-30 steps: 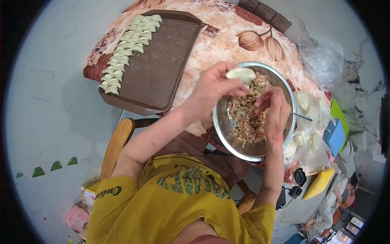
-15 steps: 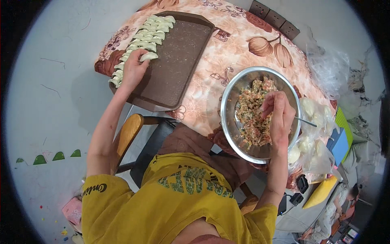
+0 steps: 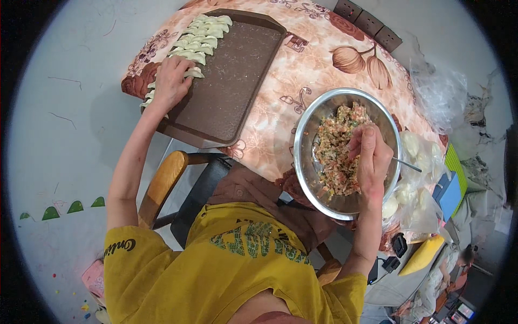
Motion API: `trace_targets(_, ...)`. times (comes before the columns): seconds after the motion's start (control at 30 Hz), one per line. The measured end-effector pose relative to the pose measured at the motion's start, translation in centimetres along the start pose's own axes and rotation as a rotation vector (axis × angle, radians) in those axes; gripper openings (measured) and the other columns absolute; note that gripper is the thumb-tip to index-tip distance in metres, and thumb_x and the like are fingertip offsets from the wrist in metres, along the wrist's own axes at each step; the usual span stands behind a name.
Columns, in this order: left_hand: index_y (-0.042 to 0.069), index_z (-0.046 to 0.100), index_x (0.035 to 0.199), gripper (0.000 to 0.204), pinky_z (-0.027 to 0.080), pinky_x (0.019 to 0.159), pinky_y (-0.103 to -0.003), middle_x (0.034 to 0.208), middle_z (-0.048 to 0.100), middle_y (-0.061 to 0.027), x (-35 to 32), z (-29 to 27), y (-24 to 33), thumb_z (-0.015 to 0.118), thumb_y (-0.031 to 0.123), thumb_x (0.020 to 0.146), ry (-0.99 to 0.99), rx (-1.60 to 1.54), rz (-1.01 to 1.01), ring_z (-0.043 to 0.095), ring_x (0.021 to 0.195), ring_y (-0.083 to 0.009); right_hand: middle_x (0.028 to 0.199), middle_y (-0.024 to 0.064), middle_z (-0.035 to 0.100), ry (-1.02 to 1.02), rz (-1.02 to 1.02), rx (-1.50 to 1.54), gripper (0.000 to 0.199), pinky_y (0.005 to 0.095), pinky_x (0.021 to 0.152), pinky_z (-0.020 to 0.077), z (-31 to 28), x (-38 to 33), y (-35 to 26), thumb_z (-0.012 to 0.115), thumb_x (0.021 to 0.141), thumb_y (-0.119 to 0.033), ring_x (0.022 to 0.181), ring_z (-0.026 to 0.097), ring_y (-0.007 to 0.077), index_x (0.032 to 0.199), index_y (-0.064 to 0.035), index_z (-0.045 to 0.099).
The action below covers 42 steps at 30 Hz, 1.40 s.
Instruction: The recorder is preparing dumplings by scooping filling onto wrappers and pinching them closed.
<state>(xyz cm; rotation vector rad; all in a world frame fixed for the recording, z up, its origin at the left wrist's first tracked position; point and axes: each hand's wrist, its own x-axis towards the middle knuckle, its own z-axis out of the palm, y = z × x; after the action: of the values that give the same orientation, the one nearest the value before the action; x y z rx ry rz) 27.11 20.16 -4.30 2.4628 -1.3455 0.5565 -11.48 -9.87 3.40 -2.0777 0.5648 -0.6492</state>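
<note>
My left hand (image 3: 172,82) is at the left side of a brown tray (image 3: 237,81), its fingers closed on a pale green dumpling (image 3: 195,72) at the end of a row. Rows of similar dumplings (image 3: 202,39) overlap along the tray's left side; the hand hides part of them. Over a steel bowl (image 3: 303,156) of minced filling (image 3: 337,146), my right hand (image 3: 373,159) is curled around a utensil with a thin metal handle (image 3: 408,164). The handle sticks out past the bowl's right rim; the utensil's other end is hidden by the hand.
A flowered cloth covers the table (image 3: 275,124). Plastic bags with pale round lumps (image 3: 413,189) lie right of the bowl, a crumpled clear bag (image 3: 440,94) beyond. Dark power sockets (image 3: 367,22) are at the far edge. A wooden chair (image 3: 164,186) stands below the tray. Another person sits lower right.
My left hand has moved slightly left and up with the dumpling, bringing it in against the row. My right hand stays over the bowl, almost unmoved.
</note>
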Motion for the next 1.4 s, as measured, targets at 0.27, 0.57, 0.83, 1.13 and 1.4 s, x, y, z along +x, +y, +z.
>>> trace_targets(0.27,0.017,0.068,0.110,0.039,0.041,0.097,-0.047,0.127,0.056,-0.0070,0.1,-0.8,-0.2,0.081,0.016,0.073,-0.008,0.037,0.004,0.048,0.122,-0.0340,0.066,0.0054,0.061,0.003,-0.026,-0.033,0.040,0.0294,0.052,0.0461,0.0,0.1,0.2,0.043,0.111,-0.029,0.054,0.059,0.0131,0.094,-0.0019,0.066)
trace_targets(0.57,0.019,0.070,0.110,0.034,0.037,0.105,-0.051,0.142,0.050,-0.0084,1.5,-0.2,-0.7,0.076,0.011,0.078,0.013,0.135,0.064,0.042,0.135,-0.0340,0.065,0.0052,0.060,0.003,-0.019,-0.021,0.040,0.0291,0.053,0.0462,0.2,0.0,0.0,0.043,0.111,-0.030,0.054,0.058,0.0131,0.093,-0.0017,0.066)
trace_targets(0.83,0.017,0.069,0.109,0.031,0.038,0.105,-0.052,0.140,0.051,-0.0091,1.5,0.6,-1.2,0.074,0.014,0.079,0.002,0.059,0.028,0.043,0.133,-0.0353,0.065,0.0049,0.060,0.014,-0.003,-0.026,0.039,0.0292,0.052,0.0448,0.1,0.1,-0.1,0.044,0.111,-0.028,0.054,0.056,0.0126,0.089,-0.0017,0.064)
trace_targets(1.13,0.016,0.067,0.110,0.033,0.039,0.104,-0.052,0.138,0.052,-0.0093,1.0,1.0,-1.9,0.074,0.012,0.078,0.006,0.072,0.002,0.045,0.131,-0.0356,0.062,0.0054,0.058,0.007,-0.037,-0.065,0.037,0.0304,0.052,0.0435,-0.1,0.1,0.5,0.048,0.110,-0.025,0.053,0.055,0.0135,0.084,-0.0024,0.061)
trace_targets(1.4,0.014,0.066,0.111,0.034,0.040,0.103,-0.052,0.134,0.054,-0.0129,1.1,1.9,-3.2,0.071,0.008,0.077,0.037,0.028,0.083,0.048,0.128,-0.0369,0.072,0.0027,0.060,0.031,0.002,0.012,0.034,0.0239,0.053,0.0431,-0.9,0.0,0.2,0.049,0.110,-0.024,0.057,0.054,0.0085,0.087,-0.0014,0.062)
